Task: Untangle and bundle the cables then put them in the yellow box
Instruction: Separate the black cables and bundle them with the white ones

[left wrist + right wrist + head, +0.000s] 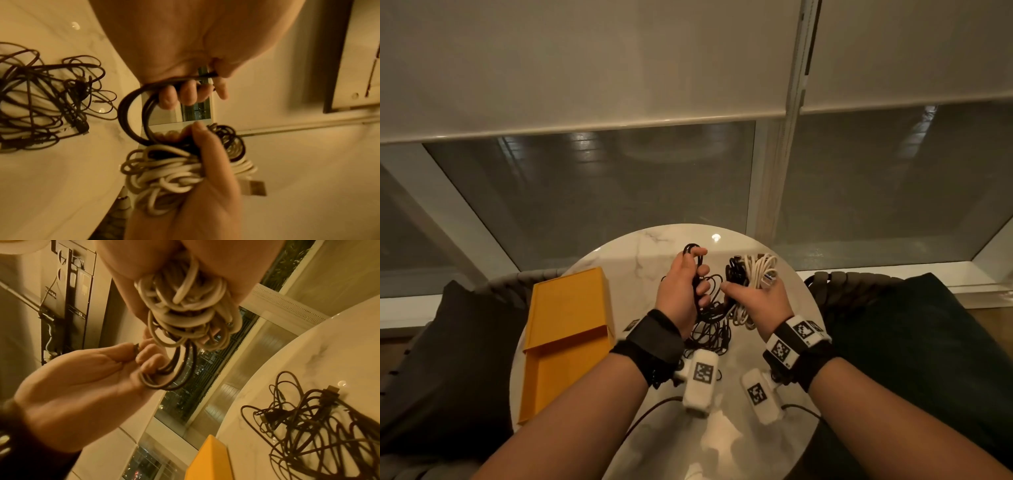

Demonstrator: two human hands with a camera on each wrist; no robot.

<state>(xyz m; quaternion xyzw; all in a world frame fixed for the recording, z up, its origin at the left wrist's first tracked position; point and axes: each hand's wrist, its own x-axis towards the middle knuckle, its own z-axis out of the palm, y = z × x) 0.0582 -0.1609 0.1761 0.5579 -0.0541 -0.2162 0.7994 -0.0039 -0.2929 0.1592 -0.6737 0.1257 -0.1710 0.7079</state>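
Above the round marble table [650, 246], my left hand [679, 291] grips a coil of black cable [693, 251]; its fingers [180, 95] curl through the loops [131, 113]. Just to the right, my right hand [760, 301] holds a white cable bundle [760, 270] together with some black loops [734, 270]; a USB plug [255, 188] sticks out of the bundle. A loose tangle of black cables [709, 330] lies on the table beneath both hands, also visible in the right wrist view [308, 426]. The open yellow box [565, 325] sits at the table's left edge.
Dark cushioned chairs stand left [448, 342] and right [914, 325] of the table. A window with lowered blinds [585, 68] runs along the far side. Wrist camera units [700, 380] and their thin leads hang over the table's near part.
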